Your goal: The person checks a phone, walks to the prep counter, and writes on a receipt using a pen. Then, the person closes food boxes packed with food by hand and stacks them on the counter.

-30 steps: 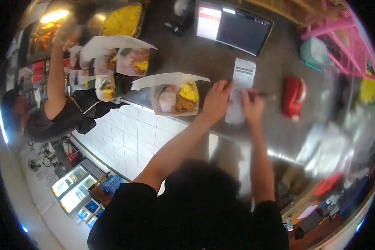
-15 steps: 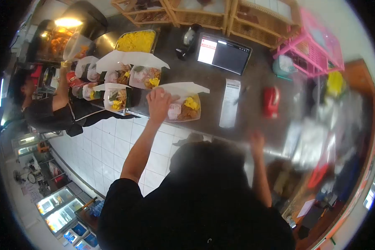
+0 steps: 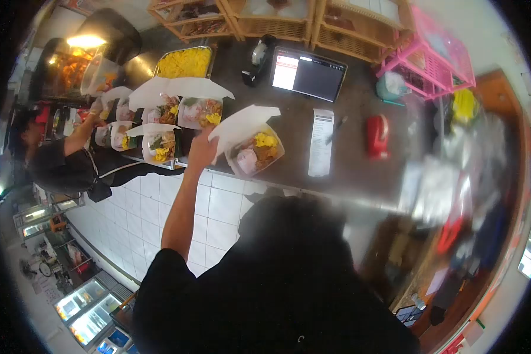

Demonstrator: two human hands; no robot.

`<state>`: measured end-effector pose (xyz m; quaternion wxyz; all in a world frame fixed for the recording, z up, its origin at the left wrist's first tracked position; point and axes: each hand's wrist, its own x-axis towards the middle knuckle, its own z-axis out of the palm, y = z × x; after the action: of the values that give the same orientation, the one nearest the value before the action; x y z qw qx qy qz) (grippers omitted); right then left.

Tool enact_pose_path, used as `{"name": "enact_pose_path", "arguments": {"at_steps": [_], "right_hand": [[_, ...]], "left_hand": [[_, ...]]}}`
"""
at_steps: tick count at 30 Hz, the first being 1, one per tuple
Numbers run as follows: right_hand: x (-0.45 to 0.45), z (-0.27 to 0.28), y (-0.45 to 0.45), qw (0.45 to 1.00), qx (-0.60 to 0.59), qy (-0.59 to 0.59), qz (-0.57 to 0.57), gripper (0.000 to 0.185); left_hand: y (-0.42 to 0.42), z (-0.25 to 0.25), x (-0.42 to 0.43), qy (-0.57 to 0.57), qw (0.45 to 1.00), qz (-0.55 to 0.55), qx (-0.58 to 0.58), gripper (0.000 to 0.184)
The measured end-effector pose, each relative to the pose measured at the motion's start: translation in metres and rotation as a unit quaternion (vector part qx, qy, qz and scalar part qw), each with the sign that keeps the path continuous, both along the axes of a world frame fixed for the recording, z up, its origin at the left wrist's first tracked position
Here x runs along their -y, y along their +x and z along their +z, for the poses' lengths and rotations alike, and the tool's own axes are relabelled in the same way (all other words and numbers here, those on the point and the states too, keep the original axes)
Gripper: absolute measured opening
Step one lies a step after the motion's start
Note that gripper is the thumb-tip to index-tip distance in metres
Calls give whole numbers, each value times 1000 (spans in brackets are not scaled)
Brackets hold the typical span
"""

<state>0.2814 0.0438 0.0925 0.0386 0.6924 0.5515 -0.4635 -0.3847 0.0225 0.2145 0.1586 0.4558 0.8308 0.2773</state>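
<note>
My left hand [image 3: 203, 148] is closed on the edge of the raised white lid [image 3: 242, 125] of a paper takeaway box. The open box [image 3: 252, 171] sits turned at an angle near the counter's front edge. In it are yellow rice [image 3: 265, 140], brown food and a pinkish wrapped packet [image 3: 246, 160]. Several similar filled boxes [image 3: 200, 112] stand open to the left of my hand. My right hand is out of sight, hidden by my body or outside the view.
A long printed receipt [image 3: 321, 143], red stapler [image 3: 377, 137] and tablet [image 3: 308, 74] lie on the counter [image 3: 354, 171]. A tray of yellow rice [image 3: 184, 62] is at the back. Plastic bags [image 3: 436, 189] crowd the right. A co-worker [image 3: 65, 162] reaches over boxes at left.
My left hand has moved slightly left and down, and the takeaway box has turned with its lid. My right hand, blurred at the counter's edge before, has left the view.
</note>
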Motion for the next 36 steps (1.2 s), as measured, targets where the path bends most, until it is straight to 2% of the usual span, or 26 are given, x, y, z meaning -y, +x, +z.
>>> {"name": "enact_pose_path", "arguments": {"at_steps": [3, 4, 5, 7, 8, 9, 10, 12, 13, 14, 15, 16, 17, 20, 25, 27, 28, 29, 31, 32, 33, 34, 36], "right_hand": [[5, 6, 5, 1000, 3, 2, -19, 33], [9, 7, 6, 1000, 3, 4, -28, 33], [14, 7, 7, 999, 4, 2, -33, 32], [21, 10, 4, 999, 4, 4, -52, 32], [29, 10, 3, 998, 9, 1, -64, 32], [38, 12, 3, 996, 14, 5, -85, 32], [50, 11, -1, 994, 25, 7, -104, 32], [79, 5, -11, 989, 42, 7, -143, 31], [93, 1, -19, 987, 56, -5, -153, 31], [107, -2, -25, 984, 66, -14, -166, 31], [119, -3, -32, 981, 77, -27, -175, 31], [137, 0, -38, 976, 84, -31, -196, 31], [146, -1, -41, 975, 86, -50, -196, 30], [167, 4, -47, 968, 86, -62, -228, 30], [195, 4, -53, 958, 87, -60, -268, 29], [201, -2, -56, 959, 84, -59, -264, 29], [200, -5, -54, 962, 84, -59, -254, 29], [197, -7, -47, 966, 89, -64, -236, 29], [192, -10, -34, 974, 88, -56, -202, 29], [193, -13, -28, 976, 86, -51, -191, 29], [187, -14, -23, 980, 80, -48, -174, 29], [186, -14, -19, 983, 75, -43, -164, 28], [184, -9, -5, 988, 52, -44, -136, 28]], "left_hand": [[19, -23, 31, -170, 984, 56, -9, 43], [37, -28, 45, -108, 991, 59, 52, 44], [56, -17, 48, -111, 980, 52, 156, 48], [84, -95, 85, -24, 933, 117, 338, 52], [114, -43, 69, -6, 881, 129, 456, 53], [129, -67, 73, 40, 863, 99, 493, 54], [145, -66, 72, 39, 836, 101, 538, 55], [178, -43, 47, 10, 882, 52, 468, 60], [177, -62, 53, -12, 856, -19, 516, 57], [184, -49, 46, 2, 868, -61, 493, 55], [184, -60, 49, -26, 881, -108, 460, 54], [165, -102, 60, -167, 883, -116, 423, 55], [158, -119, 57, -221, 870, -164, 410, 55], [161, -149, 39, -289, 820, -291, 399, 55], [188, -190, 1, -342, 734, -442, 386, 54], [202, -226, -17, -351, 681, -483, 424, 54], [216, -169, -22, -310, 714, -569, 266, 51], [234, -90, -25, -261, 727, -628, 95, 49], [249, -169, -6, -198, 744, -586, 254, 46], [262, -165, -9, -202, 727, -627, 194, 45], [270, -115, -8, -200, 720, -598, 290, 44], [275, -95, -8, -147, 715, -585, 355, 43], [265, -58, 7, -20, 810, -463, 359, 32]]}}
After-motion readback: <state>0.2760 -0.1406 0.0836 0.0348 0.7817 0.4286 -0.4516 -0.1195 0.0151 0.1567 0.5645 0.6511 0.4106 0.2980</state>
